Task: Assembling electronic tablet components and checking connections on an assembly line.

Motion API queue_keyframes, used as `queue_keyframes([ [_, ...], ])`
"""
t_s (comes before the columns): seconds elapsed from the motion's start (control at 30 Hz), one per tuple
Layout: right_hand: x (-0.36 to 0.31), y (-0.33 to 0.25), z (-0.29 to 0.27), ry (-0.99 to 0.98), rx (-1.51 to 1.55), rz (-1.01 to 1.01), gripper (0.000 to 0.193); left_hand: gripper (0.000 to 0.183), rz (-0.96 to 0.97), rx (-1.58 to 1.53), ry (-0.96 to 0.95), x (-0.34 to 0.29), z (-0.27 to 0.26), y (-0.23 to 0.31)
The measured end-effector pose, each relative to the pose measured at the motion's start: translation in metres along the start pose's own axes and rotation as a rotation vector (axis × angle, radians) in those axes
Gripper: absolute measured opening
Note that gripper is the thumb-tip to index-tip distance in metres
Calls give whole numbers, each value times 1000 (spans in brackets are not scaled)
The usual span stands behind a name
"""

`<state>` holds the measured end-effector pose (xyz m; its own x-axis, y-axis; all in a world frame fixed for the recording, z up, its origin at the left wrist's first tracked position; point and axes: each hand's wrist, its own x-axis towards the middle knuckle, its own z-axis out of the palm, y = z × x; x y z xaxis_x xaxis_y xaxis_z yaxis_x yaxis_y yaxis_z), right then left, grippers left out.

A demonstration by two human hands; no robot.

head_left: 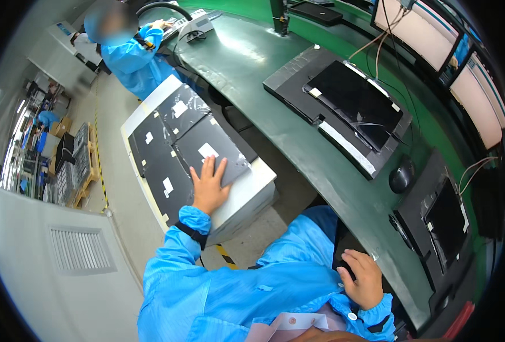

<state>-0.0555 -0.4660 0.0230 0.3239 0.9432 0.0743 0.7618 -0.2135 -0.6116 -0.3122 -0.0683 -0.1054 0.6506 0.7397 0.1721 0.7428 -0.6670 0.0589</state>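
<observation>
My left hand (209, 185) lies with its fingers spread on a flat black panel (215, 139) wrapped in clear film, with a white label near my fingertips. Other black panels (152, 148) with small white labels lie beside it on a white foam box (244, 191) to my left. Close to the edge of the green workbench (349, 211), my right hand (362, 279) hangs loosely, fingers slightly bent and thumb apart, with nothing seen in it.
On the bench, a dark screen panel (355, 102) rests on a black fixture, and a smaller screen (447, 225) sits on another fixture at right. A black mouse (402, 174) lies between them. Monitors (423, 34) stand behind. A co-worker in blue (130, 62) sits at far left.
</observation>
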Motion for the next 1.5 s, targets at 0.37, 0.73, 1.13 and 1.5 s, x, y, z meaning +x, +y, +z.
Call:
queue_keyframes([
  [0.37,-43,-4,-14,228,-56,185,26,70,-52,150,35,86,14,-121],
  [0.73,-139,59,-57,846,-536,462,14,74,-59,-23,148,125,33,-87],
  [1.13,-387,141,-94,965,-695,1530,79,9,928,-872,334,48,-55,235],
  [1.5,-401,91,-114,1815,-951,847,17,8,987,-1312,-453,-19,-88,350],
])
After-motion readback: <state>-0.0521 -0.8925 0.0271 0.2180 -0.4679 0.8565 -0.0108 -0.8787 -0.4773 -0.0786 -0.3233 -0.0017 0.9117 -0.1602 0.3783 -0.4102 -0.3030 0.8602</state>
